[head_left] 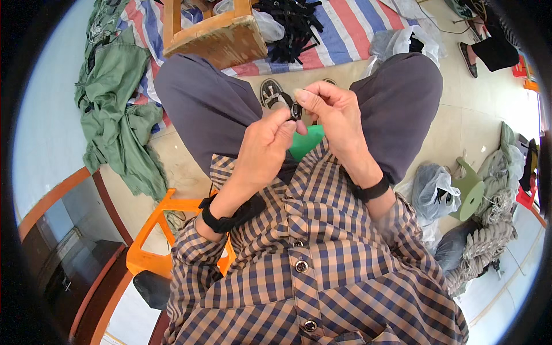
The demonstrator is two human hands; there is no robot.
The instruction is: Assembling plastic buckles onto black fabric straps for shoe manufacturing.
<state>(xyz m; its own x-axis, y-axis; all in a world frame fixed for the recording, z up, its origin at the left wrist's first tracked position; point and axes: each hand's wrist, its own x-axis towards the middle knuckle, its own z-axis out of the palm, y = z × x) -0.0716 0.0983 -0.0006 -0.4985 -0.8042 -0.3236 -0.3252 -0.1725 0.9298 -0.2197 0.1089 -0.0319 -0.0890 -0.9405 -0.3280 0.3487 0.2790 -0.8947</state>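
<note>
Head view. Seated person, both hands raised over the lap between the knees. Left hand (261,150) closed, thumb and fingers pinching a small black ring-shaped buckle (295,110); a thin dark strap runs from it toward the left side. Right hand (333,112) closed too, fingertips (303,98) nipping the top of the same buckle from the other side. Buckle sits just between the two hands, in front of a green piece (306,141) lying on the lap.

Judgement: the work is fine fingertip handling. The piece is small, so a firm pinch from one hand while the other moves only its fingertips seems the sound way; holding it clear of the thumbs would keep it in sight.

Surroundings: pale tiled floor (460,126). Striped mat (356,29) ahead with a heap of black straps (293,26). Wooden stool (210,31) near the left knee. Green cloth (118,109) bundled at left. Orange plastic chair (152,230) beneath. Grey plastic bag (432,190) and a green stool (470,190) at right.
</note>
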